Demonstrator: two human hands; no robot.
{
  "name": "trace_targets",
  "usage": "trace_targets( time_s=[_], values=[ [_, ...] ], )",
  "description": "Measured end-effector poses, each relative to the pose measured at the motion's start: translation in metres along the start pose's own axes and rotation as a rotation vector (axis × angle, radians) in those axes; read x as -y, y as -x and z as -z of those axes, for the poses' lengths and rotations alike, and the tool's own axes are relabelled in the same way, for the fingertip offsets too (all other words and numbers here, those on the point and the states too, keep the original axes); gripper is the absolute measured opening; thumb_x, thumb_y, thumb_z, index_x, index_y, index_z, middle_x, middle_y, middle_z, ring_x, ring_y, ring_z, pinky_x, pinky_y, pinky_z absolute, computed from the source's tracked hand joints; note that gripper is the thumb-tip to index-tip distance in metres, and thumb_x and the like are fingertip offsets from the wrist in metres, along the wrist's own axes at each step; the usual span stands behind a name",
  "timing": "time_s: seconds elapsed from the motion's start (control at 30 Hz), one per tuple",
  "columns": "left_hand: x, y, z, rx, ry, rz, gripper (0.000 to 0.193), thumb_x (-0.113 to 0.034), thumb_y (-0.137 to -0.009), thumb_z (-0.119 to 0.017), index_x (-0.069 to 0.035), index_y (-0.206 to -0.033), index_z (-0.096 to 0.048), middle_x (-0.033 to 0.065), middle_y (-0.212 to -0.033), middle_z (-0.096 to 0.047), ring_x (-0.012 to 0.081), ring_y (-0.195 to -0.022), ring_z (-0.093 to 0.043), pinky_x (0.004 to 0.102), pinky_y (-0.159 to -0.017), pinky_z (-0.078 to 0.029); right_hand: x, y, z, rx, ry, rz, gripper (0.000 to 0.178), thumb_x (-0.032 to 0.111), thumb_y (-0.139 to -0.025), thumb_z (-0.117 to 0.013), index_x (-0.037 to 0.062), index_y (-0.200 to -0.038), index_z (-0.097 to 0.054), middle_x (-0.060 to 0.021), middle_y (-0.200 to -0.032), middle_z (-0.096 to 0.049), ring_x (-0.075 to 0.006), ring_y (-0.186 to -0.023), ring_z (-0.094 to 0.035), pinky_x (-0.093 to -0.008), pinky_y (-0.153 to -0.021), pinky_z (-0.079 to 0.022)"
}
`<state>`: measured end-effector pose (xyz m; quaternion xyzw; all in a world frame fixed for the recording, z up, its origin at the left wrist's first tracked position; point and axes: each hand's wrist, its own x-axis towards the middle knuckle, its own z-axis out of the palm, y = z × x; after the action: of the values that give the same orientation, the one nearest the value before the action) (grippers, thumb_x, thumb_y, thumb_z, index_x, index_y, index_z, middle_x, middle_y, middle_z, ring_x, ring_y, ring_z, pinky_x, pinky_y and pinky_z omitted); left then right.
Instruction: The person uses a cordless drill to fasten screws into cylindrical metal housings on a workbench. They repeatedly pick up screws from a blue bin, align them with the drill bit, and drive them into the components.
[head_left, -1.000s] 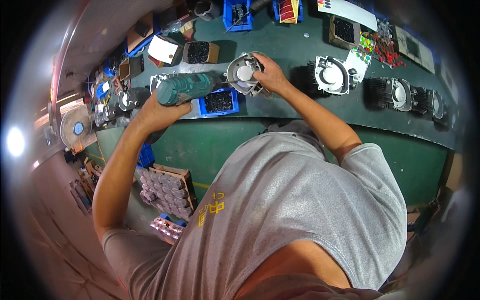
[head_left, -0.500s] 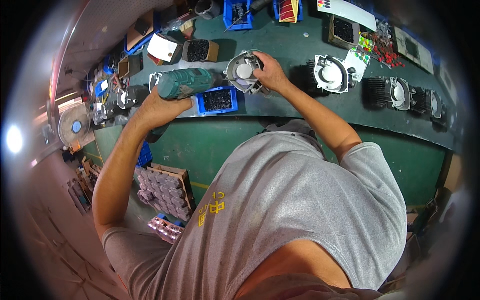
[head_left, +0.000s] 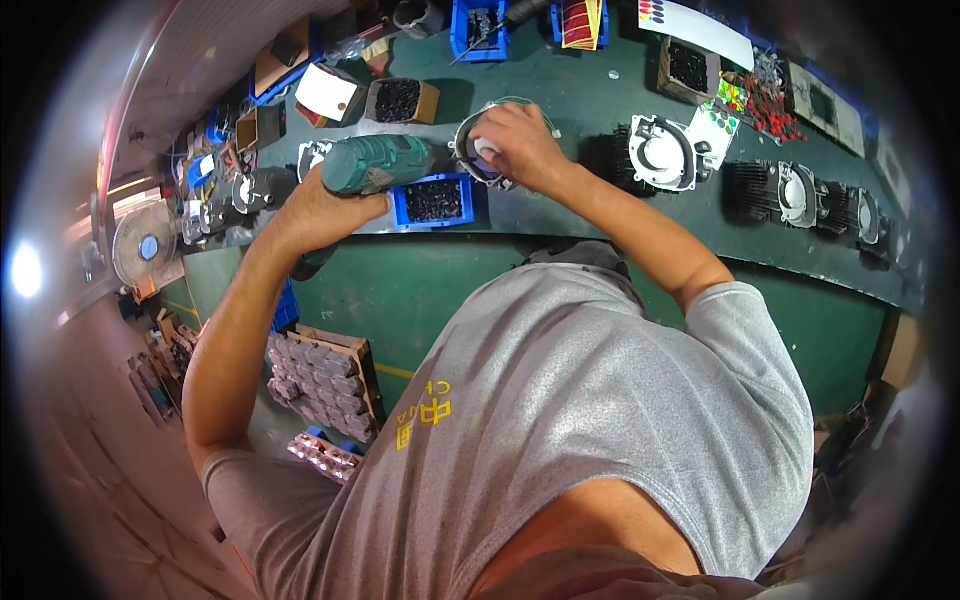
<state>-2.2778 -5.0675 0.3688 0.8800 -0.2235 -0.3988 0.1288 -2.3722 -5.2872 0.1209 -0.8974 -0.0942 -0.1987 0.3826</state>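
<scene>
My left hand (head_left: pixel 318 212) is wrapped round the handle of a green cordless drill (head_left: pixel 375 165), held level above the bench with its front pointing right. The drill's front end is close to the left side of a round metal housing (head_left: pixel 464 140) with a white middle. Over that housing lies my right hand (head_left: pixel 525 150), its fingers curled down onto the white middle and covering much of it. The fingertips are partly hidden, and the right side of the housing is behind the hand.
Just below the drill sits a blue bin (head_left: pixel 403 207) of small black parts. A cardboard box (head_left: pixel 428 104) of black parts stands behind. Finned housings (head_left: pixel 662 155) line the bench to the right, near loose red-tipped parts (head_left: pixel 780 120). A fan (head_left: pixel 148 247) stands at the left.
My right hand has shifted left from the housing's right rim onto its white middle, now covering it. The drill has barely moved and stays in my left hand.
</scene>
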Motion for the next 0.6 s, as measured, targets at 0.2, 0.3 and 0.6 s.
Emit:
trace_targets(
  time_s=[0.2, 0.3, 0.6],
  values=[
    [-0.011, 0.01, -0.003, -0.12, 0.041, -0.031, 0.036, -0.015, -0.083, -0.078, -0.001, -0.115, -0.069, 0.0043, -0.098, -0.07, 0.0146, -0.089, -0.061, 0.032, -0.086, -0.051, -0.001, -0.025, -0.022, 0.327, 0.296, 0.154, 0.015, 0.019, -0.076, -0.08, 0.0142, -0.089, -0.075, -0.0009, -0.097, -0.067, -0.0237, -0.107, -0.057, -0.046, -0.089, -0.039],
    [-0.004, 0.01, -0.005, -0.2, 0.01, -0.125, 0.037, -0.015, -0.081, -0.079, 0.001, -0.113, -0.069, 0.0087, -0.097, -0.071, 0.0169, -0.088, -0.063, 0.0331, -0.086, -0.052, -0.005, -0.022, -0.03, 0.298, 0.32, 0.227, 0.014, 0.019, -0.077, -0.078, 0.0136, -0.089, -0.076, -0.0018, -0.097, -0.067, -0.0247, -0.106, -0.057, -0.0469, -0.088, -0.039],
    [0.004, 0.005, 0.002, -0.146, -0.186, -0.048, 0.055, -0.031, -0.075, -0.08, -0.008, -0.122, -0.067, 0.0197, -0.114, -0.073, 0.0373, -0.106, -0.069, 0.0434, -0.095, -0.055, -0.001, -0.027, -0.027, 0.37, 0.299, 0.207, 0.009, 0.019, -0.08, -0.076, 0.014, -0.087, -0.077, -0.0035, -0.098, -0.068, -0.0257, -0.107, -0.058, -0.0491, -0.092, -0.038]
  ],
)
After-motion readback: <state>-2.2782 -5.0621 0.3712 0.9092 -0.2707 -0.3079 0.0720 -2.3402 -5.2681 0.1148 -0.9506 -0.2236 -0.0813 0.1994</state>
